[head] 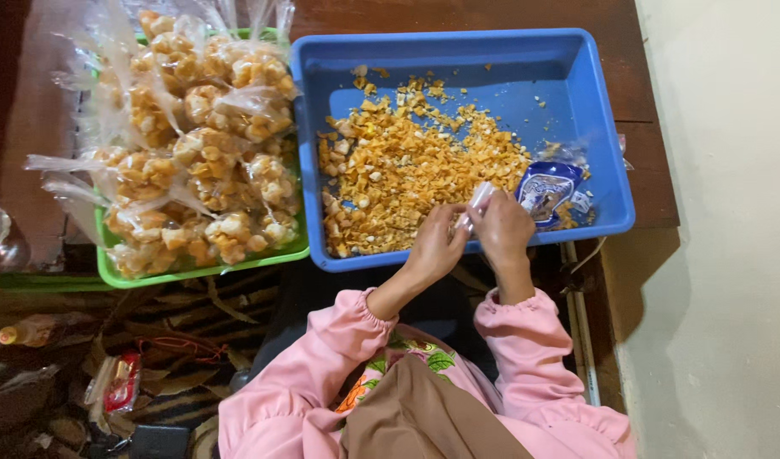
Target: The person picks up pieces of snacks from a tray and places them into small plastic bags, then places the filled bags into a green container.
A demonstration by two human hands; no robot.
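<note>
Far left: green tray (pixel 205 269) heaped with tied clear bags of golden snacks (pixel 195 144), standing on the dark wooden counter (pixel 458 15). Just to its right, touching: blue tray (pixel 607 127) strewn with loose orange-yellow snack pieces (pixel 407 170), with a small blue-and-white packet (pixel 546 191) lying near its right wall. Over the blue tray's near rim: left hand (pixel 437 246) and right hand (pixel 502 228), both in pink sleeves, wrists bent up and forward, fingertips meeting. Pinched between them: a small clear plastic bag (pixel 477 204), tilted up to the right, each grip closed on it. Right edge: pale bare wall.
</note>
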